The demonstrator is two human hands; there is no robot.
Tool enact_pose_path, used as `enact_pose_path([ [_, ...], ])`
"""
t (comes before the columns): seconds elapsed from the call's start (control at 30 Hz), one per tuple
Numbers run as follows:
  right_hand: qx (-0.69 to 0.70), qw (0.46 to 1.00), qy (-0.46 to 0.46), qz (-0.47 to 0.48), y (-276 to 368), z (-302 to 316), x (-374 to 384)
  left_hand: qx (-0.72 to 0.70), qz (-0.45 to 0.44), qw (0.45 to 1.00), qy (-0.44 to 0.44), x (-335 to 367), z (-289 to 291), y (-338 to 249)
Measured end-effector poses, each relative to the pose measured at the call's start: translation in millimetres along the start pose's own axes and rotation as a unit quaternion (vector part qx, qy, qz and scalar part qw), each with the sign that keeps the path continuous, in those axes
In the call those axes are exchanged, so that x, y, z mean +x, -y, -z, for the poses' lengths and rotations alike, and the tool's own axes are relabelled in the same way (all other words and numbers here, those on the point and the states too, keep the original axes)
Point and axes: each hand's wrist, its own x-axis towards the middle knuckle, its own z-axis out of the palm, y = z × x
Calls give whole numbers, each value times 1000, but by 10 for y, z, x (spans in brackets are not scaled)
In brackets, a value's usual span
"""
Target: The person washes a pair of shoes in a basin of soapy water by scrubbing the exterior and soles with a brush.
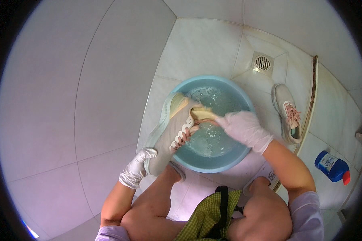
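A grey sneaker point(172, 135) with a pale sole and pink laces is held tilted over the left side of a blue basin point(251, 102) of sudsy water. My left hand point(137, 166), in a white glove, is closed round its toe end. My right hand point(245, 127), gloved too and slightly blurred, grips the handle of a cream-yellow brush point(205, 115). The brush reaches into the sneaker's ankle opening, so its head is hidden. On the floor right of the basin lies a second grey sneaker point(284, 108) with pink laces.
A round floor drain point(263, 63) lies beyond the basin. A raised ledge point(312, 96) runs along the right, with a blue bottle point(330, 165) with a red cap past it. Grey tiled wall point(112, 80) rises at left. My knees flank the basin's near side.
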Motion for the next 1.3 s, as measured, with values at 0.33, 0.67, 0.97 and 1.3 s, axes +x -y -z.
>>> enact_pose_path([
  [0.33, 144, 984, 103, -23, -25, 37, -99, -53, -32, 998, -10, 4, -116, 57],
  [0.67, 129, 978, 163, 1, 453, 266, -137, -74, -16, 996, 37, -99, -221, -40],
  [0.97, 226, 938, 246, -95, 540, 278, -257, -71, 16, 996, 60, -30, -208, -21],
  [1.3, 111, 960, 67, -247, 73, 117, -552, 426, -363, 829, -8, 631, -806, 300],
])
